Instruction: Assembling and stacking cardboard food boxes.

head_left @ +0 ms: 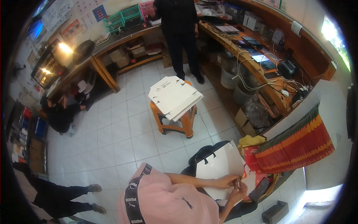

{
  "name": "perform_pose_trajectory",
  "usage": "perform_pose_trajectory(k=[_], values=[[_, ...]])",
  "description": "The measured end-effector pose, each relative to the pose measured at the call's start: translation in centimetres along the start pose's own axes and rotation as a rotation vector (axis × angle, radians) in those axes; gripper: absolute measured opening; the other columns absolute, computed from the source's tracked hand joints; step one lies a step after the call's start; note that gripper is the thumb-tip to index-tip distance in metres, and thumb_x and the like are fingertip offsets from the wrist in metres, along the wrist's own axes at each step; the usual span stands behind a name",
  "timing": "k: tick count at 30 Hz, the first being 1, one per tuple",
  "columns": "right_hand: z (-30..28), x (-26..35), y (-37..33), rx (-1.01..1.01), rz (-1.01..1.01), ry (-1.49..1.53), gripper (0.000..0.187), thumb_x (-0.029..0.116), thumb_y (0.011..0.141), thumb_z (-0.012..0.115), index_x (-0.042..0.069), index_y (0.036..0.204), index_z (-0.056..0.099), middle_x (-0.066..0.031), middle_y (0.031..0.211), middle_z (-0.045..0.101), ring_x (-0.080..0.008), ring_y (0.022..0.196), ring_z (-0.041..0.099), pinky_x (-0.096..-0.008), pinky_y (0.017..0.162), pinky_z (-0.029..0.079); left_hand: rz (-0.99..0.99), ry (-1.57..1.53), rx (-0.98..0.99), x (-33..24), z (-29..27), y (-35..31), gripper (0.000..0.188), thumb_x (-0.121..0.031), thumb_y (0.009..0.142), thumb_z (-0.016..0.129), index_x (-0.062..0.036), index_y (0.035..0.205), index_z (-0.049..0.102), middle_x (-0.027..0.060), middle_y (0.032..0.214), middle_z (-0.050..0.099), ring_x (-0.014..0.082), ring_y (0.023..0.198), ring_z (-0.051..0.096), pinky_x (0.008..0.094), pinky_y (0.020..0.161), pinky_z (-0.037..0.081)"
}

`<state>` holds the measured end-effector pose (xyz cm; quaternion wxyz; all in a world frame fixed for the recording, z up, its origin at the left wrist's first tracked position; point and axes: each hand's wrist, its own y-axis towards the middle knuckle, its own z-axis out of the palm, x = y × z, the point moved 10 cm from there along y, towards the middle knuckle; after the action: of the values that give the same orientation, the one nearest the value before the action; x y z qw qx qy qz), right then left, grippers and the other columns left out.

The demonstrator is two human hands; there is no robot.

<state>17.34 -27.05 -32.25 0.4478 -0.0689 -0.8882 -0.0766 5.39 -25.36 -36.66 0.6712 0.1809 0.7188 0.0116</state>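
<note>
The flat, glossy white card sheet (217, 168) spreads toward eleven o'clock from the nearer left hand (228, 181) and the right hand (238, 193); fingers bunch, grip unclear.

With the stool (154, 109) as the clock's centre, a stack of flat card sheets (175, 96) lies on its seat. At twelve o'clock stands a person (181, 37); at eleven, crates (121, 21) sit on the far tabletop (123, 36), boxes (118, 58) beneath. A long tabletop (257, 71) spans one to three, with phones (260, 58) on it at two and bins (228, 76) below. One person (59, 115) is low at nine, another (56, 194) at eight. At five, a single card sheet (212, 171) lies on a lap (201, 152), the left fingers (234, 177) and right fingers (241, 186) near its four-o'clock edge. A fanned row of cards (294, 149) occupies four. An oblong box (276, 213) rests on the floor (108, 138) between four and five.
</note>
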Motion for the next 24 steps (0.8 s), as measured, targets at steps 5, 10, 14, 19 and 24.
perform_pose_trajectory(k=[5,10,14,19,24], values=[[0.0,4.8,1.4,0.131,-0.39,-0.143,0.04,0.013,0.086,0.073,0.008,0.125,0.069,-0.0212,0.13,0.057,-0.0378,0.121,0.054,-0.0443,0.1,0.045,-0.295,-0.144,0.228,4.2,3.1,-1.2,0.046,0.009,0.083,0.055,-0.0041,0.128,0.052,0.0087,0.111,0.06,0.0178,0.095,0.058,0.0348,0.076,0.049],[1.6,4.1,3.5,0.256,-0.412,-0.064,0.031,0.01,0.085,0.067,0.006,0.115,0.071,-0.0205,0.127,0.06,-0.0403,0.12,0.054,-0.0476,0.103,0.044,-0.147,-0.085,0.048,3.2,0.9,-1.1,0.04,0.005,0.069,0.056,0.002,0.109,0.06,0.0173,0.097,0.064,0.033,0.092,0.062,0.0439,0.082,0.05],[4.6,3.3,4.9,0.413,-0.502,-0.117,0.031,0.017,0.093,0.058,-0.002,0.116,0.067,-0.0233,0.124,0.065,-0.0407,0.118,0.059,-0.0462,0.104,0.046,-0.325,-0.014,0.327,5.0,4.6,-1.4,0.04,-0.001,0.083,0.06,-0.0001,0.123,0.058,0.0202,0.111,0.066,0.0377,0.11,0.063,0.0478,0.097,0.05],[11.2,3.1,6.1,0.695,-0.377,-0.446,0.039,0.015,0.084,0.059,0.0,0.12,0.065,-0.0228,0.128,0.063,-0.0406,0.124,0.056,-0.0464,0.109,0.042,-0.251,0.09,0.243,6.8,4.3,-0.9,0.025,-0.004,0.076,0.065,-0.0019,0.101,0.062,0.0178,0.098,0.066,0.0337,0.095,0.059,0.0482,0.088,0.047],[12.9,6.1,7.1,0.566,-0.556,-0.19,0.038,0.027,0.099,0.053,0.003,0.123,0.067,-0.0218,0.135,0.06,-0.0393,0.127,0.055,-0.0473,0.11,0.042,-0.236,0.315,0.3,10.6,4.1,-3.0,0.023,-0.006,0.077,0.065,-0.0033,0.099,0.066,0.0186,0.103,0.067,0.0369,0.099,0.06,0.0507,0.088,0.046]])
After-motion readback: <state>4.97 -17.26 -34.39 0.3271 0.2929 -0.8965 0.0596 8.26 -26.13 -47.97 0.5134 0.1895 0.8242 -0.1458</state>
